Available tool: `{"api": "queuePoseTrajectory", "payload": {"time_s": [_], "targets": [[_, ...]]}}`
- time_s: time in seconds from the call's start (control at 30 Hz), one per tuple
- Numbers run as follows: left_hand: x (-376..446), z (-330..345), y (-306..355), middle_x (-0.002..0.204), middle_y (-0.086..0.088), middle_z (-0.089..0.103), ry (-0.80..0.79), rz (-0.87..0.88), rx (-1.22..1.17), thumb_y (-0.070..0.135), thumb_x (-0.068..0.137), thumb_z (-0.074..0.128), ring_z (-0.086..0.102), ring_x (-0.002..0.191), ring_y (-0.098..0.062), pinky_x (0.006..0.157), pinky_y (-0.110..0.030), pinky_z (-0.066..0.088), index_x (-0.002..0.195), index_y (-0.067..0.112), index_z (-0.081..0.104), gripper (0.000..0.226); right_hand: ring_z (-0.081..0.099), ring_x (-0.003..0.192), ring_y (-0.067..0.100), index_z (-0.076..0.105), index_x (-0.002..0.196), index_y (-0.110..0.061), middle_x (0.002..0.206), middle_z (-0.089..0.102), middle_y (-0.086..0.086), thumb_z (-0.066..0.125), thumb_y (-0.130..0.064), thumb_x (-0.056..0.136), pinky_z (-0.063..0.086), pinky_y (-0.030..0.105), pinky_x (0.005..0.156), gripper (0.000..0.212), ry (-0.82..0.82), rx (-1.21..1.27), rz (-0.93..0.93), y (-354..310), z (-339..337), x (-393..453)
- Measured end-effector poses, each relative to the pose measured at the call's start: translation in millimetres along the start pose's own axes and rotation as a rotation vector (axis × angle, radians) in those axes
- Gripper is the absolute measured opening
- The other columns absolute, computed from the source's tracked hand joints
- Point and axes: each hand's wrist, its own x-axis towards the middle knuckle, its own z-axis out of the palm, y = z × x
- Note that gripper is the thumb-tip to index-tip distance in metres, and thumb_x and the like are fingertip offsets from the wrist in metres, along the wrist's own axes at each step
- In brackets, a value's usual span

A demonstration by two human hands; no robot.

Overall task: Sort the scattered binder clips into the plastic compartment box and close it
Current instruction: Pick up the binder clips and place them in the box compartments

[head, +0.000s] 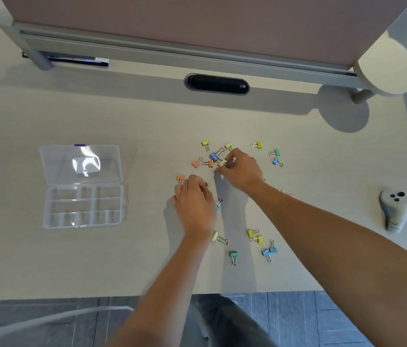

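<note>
Head view: both hands gather binder clips (pixel 232 196) scattered mid-worktop (pixel 47 266); left hand (pixel 193 201) and right hand (pixel 241 169) each pinch clips. Gather by colour, then carry them left to the open, empty-looking box (pixel 82 206).

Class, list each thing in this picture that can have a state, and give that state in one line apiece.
Compartment box: open, lid laid back flat, compartments look empty.
Binder clips: scattered loose on the desk, none in the box.
Left hand: fingers curled, pinching a clip.
Right hand: fingers curled round clips it is gathering.
Desk: bearing the box and the clips.
</note>
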Motion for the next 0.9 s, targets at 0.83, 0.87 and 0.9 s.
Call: {"api": "queuePoseTrajectory", "payload": {"time_s": [0.83, 0.87, 0.9], "targets": [[-95, -27, -22, 0.104, 0.001, 0.059, -0.380, -0.340, -0.110, 0.009, 0.095, 0.040, 0.062, 0.095, -0.027, 0.068, -0.034, 0.046, 0.118, 0.016, 0.056, 0.029, 0.056, 0.071, 0.017, 0.063, 0.097, -0.007, 0.083, 0.065, 0.002, 0.069, -0.026, 0.085, 0.045, 0.030, 0.060, 0.024, 0.052, 0.471, 0.281, 102, -3, -165], [-97, -26, -24, 0.108, -0.001, 0.059, -0.405, -0.296, -0.091, 0.011, 0.096, 0.042, 0.061, 0.099, -0.029, 0.074, -0.037, 0.049, 0.121, 0.016, 0.055, 0.029, 0.057, 0.072, 0.018, 0.064, 0.099, -0.007, 0.085, 0.066, 0.002, 0.069, -0.027, 0.085, 0.047, 0.032, 0.063, 0.025, 0.058, 0.478, 0.288, 104, -2, -170], [-99, -24, -26, 0.115, -0.005, 0.059, -0.434, -0.242, -0.063, 0.013, 0.096, 0.046, 0.061, 0.103, -0.029, 0.080, -0.040, 0.051, 0.126, 0.017, 0.053, 0.032, 0.058, 0.073, 0.019, 0.064, 0.099, -0.008, 0.085, 0.066, 0.003, 0.070, -0.028, 0.084, 0.049, 0.035, 0.065, 0.026, 0.061, 0.489, 0.296, 106, 0, -173]]}}
